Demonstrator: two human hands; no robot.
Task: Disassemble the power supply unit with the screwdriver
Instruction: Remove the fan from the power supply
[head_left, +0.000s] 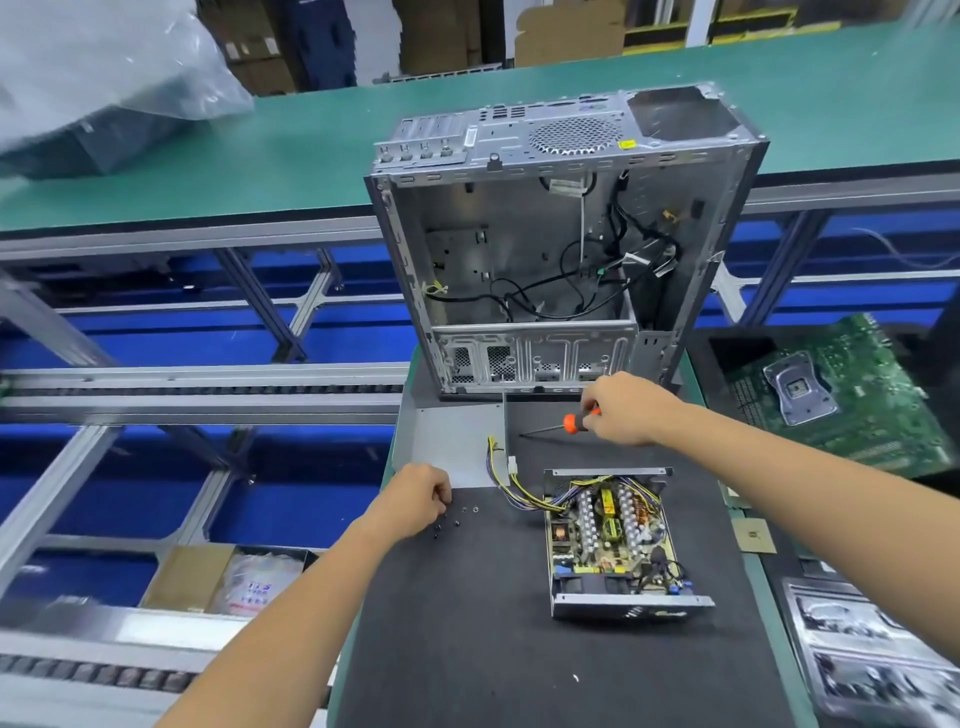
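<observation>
On the black mat (467, 623), the PSU (618, 545) lies near the right edge with its lid off, showing its board, coils, heatsinks and a wire bundle trailing toward the grey cover (452, 447). At the mat's far edge the open case (545, 249) holds only loose cables. The right hand (623, 410) grips the screwdriver (561, 423) by its orange handle, mostly hidden in the fist, while the left hand (415, 499) curls over the small screws (457, 519) near the left edge; whether it pinches one I cannot tell.

Workbench layout, head view.
Opened power supply unit (618, 540) lies on the mat (467, 623); loose screws (452, 519) to its left, screwdriver (558, 427) behind it, computer case (545, 249) farther back, motherboard (841, 395) at right.
</observation>
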